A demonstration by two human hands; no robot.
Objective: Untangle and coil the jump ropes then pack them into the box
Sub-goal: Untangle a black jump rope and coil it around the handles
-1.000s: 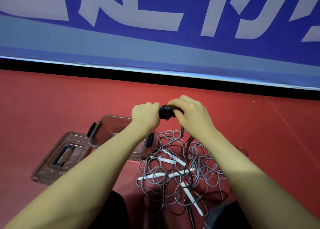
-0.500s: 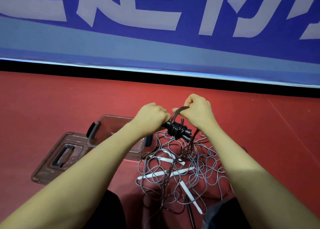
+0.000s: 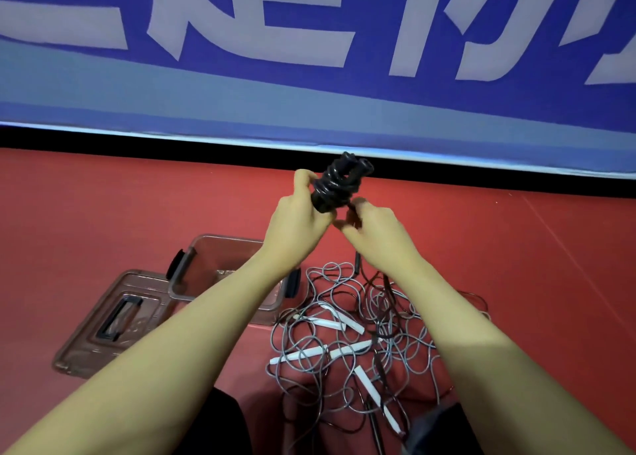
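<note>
Tangled grey ropes [image 3: 358,344] lie on the red floor [image 3: 103,206] — clear box [image 3: 223,272] just left, lid [image 3: 113,320] beside it. Above, left hand [image 3: 299,217] grips the coiled black rope [image 3: 339,182]; right hand [image 3: 375,237] pinches its loose end.

Two bare hands, left hand [image 3: 298,218] and right hand [image 3: 375,239], one black rope bundle [image 3: 339,183] between them, one clear box [image 3: 225,270], one clear lid [image 3: 113,320], five white handles [image 3: 335,322] visible in one grey rope tangle [image 3: 361,348], one blue banner [image 3: 309,58].
</note>
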